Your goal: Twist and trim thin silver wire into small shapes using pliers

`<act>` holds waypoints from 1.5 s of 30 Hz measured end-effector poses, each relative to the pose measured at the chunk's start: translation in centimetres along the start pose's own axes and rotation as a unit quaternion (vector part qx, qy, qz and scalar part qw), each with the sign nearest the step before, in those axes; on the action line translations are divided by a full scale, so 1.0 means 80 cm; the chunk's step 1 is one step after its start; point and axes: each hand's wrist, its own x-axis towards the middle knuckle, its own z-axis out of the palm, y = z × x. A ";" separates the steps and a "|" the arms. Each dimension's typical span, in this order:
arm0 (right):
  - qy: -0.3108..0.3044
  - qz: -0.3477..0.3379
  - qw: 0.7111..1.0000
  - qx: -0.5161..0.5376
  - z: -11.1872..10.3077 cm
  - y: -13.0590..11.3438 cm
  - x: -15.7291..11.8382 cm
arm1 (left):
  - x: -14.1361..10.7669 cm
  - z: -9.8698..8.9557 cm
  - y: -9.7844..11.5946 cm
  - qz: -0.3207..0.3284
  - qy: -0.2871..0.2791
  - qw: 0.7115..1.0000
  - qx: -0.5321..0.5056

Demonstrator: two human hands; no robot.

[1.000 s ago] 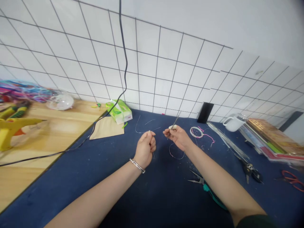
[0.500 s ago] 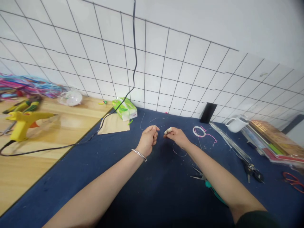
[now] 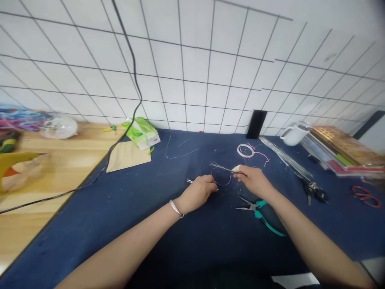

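My left hand (image 3: 199, 193), with a silver bangle at its wrist, is low over the dark blue cloth. Its fingers are closed, and thin silvery ends (image 3: 189, 181) poke out on both sides; their kind is unclear. To its right, my right hand (image 3: 255, 182), a white wrap on one finger, grips a bundle of thin wires (image 3: 223, 165) that fans out leftward. Between the hands a loop of fine wire (image 3: 224, 184) lies on the cloth. Long-nose pliers with teal handles (image 3: 261, 213) rest open below my right hand.
A bent wire (image 3: 183, 155), a white ring with pink cord (image 3: 245, 151), more wires (image 3: 285, 156) and red scissors (image 3: 366, 196) lie on the cloth. Farther off are a tissue pack (image 3: 141, 132), a white mug (image 3: 294, 134) and a yellow glue gun (image 3: 18, 164) with a black cable.
My left hand has come down and right, turning palm down. My right hand has moved right and now holds a visible wire bundle. The view has shifted, showing the pliers fully.
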 end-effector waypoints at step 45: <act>-0.041 -0.048 0.983 -0.175 0.004 0.049 -0.042 | 0.007 0.027 -0.006 0.058 -0.007 0.996 0.067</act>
